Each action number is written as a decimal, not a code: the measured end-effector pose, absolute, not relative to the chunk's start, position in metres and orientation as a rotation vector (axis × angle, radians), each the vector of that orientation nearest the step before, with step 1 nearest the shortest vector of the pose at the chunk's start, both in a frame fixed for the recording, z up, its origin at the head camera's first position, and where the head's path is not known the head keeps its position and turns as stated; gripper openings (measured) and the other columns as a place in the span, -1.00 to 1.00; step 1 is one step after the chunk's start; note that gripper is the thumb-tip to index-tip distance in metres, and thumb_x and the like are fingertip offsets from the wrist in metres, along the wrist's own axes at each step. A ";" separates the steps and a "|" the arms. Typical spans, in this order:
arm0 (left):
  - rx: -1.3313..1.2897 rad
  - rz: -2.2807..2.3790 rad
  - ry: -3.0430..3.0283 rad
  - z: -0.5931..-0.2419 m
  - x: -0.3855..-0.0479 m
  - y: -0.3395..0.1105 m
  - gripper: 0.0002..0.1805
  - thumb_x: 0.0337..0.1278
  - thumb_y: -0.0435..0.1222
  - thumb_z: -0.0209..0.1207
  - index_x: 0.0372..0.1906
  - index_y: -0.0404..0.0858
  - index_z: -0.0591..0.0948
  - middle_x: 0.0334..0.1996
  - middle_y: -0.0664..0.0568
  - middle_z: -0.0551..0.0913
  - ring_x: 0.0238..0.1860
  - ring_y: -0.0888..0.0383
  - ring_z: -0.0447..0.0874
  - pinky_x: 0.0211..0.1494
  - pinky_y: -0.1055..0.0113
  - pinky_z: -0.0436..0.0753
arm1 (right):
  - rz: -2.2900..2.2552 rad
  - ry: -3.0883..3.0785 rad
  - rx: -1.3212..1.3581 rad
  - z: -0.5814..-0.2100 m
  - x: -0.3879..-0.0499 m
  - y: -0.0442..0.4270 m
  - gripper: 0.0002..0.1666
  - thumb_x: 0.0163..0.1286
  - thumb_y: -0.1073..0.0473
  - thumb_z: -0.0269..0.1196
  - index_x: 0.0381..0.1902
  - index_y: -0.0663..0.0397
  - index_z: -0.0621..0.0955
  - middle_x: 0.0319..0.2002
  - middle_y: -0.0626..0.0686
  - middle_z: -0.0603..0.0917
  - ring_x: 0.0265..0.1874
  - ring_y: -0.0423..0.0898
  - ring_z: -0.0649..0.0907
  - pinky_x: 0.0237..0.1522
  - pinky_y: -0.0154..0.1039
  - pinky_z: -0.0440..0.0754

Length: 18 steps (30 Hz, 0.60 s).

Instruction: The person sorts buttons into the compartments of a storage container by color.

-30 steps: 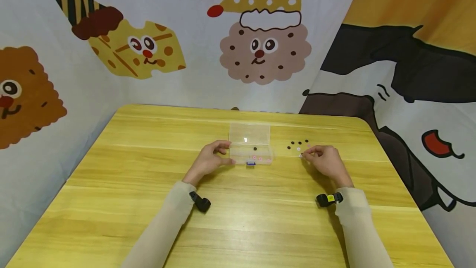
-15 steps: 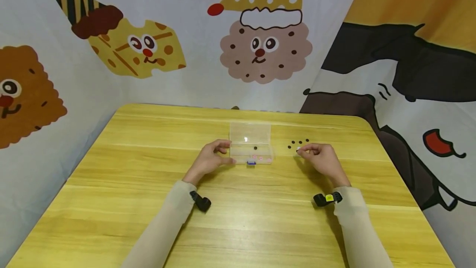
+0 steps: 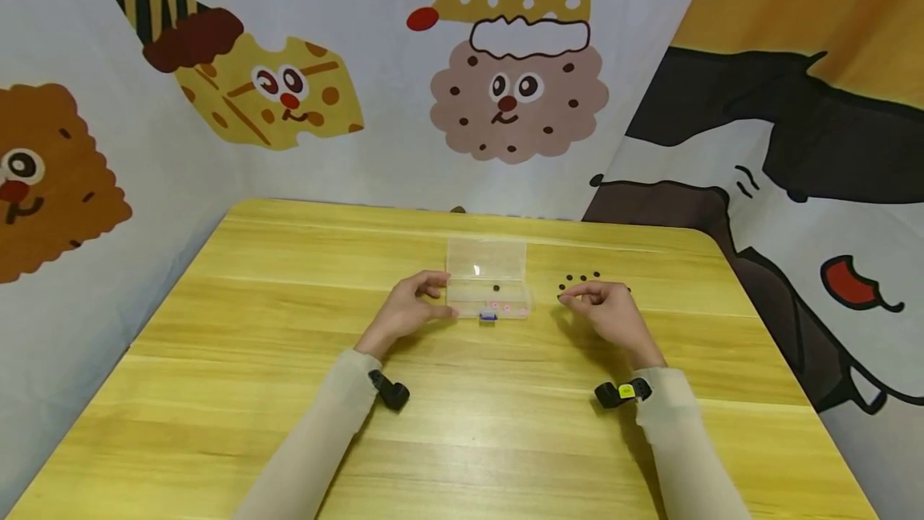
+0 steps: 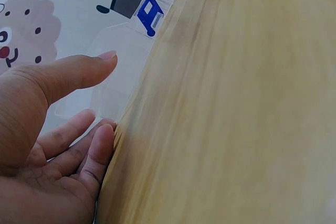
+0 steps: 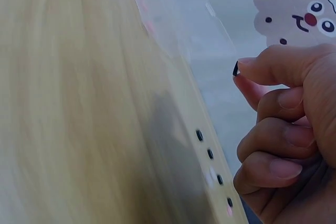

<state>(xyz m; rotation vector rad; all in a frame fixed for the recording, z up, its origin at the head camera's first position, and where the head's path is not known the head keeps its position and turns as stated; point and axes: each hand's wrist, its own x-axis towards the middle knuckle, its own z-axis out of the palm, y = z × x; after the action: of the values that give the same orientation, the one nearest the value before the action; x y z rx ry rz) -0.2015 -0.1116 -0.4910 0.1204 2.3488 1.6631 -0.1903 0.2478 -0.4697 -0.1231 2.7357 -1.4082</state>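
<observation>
My right hand [image 3: 612,318] pinches a small black disc [image 5: 235,69] between thumb and index finger, above the table right of the box; its other fingers are curled in. A clear plastic box [image 3: 469,290] lies with its lid raised at the back. Inside it are a black disc [image 3: 496,288] and several pink ones [image 3: 507,307]. My left hand [image 3: 403,313] is at the box's left side, thumb by the front corner and relaxed fingers by the rear edge. From the left wrist view I cannot tell how firmly it touches.
Several loose black discs [image 3: 583,278] lie on the wooden table [image 3: 447,424] right of the box, with pale and pink ones partly hidden by the right hand. A blue latch [image 3: 488,317] is on the box's front. Behind the table hangs a printed cloth [image 3: 361,175].
My right hand has lifted the black disc from the loose discs and moved left toward the box. The left hand and the box stay in place.
</observation>
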 end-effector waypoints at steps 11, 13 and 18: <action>0.127 1.676 2.351 -0.491 -0.201 -0.112 -0.29 -0.03 -0.23 0.56 0.31 -0.06 0.58 0.20 0.05 0.62 0.18 0.00 0.51 0.28 0.04 0.48 | -1.439 2.676 -0.191 -0.464 -0.193 0.221 -0.70 0.40 -0.14 0.37 -0.14 -0.08 0.80 -0.73 -0.12 0.31 -0.72 -0.17 0.23 -0.56 -0.25 0.24; 0.125 1.677 2.351 -0.491 -0.200 -0.112 -0.29 -0.03 -0.23 0.56 0.31 -0.06 0.58 0.20 0.05 0.62 0.18 0.00 0.52 0.28 0.04 0.48 | -1.446 2.668 -0.202 -0.462 -0.194 0.217 -0.69 0.41 -0.13 0.37 -0.13 -0.07 0.80 -0.73 -0.12 0.31 -0.72 -0.17 0.22 -0.57 -0.25 0.23; 0.123 1.671 2.361 -0.492 -0.200 -0.112 -0.30 -0.02 -0.23 0.56 0.31 -0.06 0.58 0.20 0.05 0.62 0.19 0.00 0.52 0.29 0.04 0.48 | -1.465 2.664 -0.210 -0.459 -0.196 0.207 -0.73 0.40 -0.10 0.38 -0.15 -0.08 0.81 -0.73 -0.13 0.30 -0.71 -0.18 0.21 -0.57 -0.27 0.21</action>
<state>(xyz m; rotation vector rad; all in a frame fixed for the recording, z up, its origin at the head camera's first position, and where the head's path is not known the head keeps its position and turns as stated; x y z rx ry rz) -0.2001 -0.1121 -0.4917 0.1233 2.3612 1.6710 -0.1963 0.2074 -0.4585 -0.2104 2.6644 -1.4645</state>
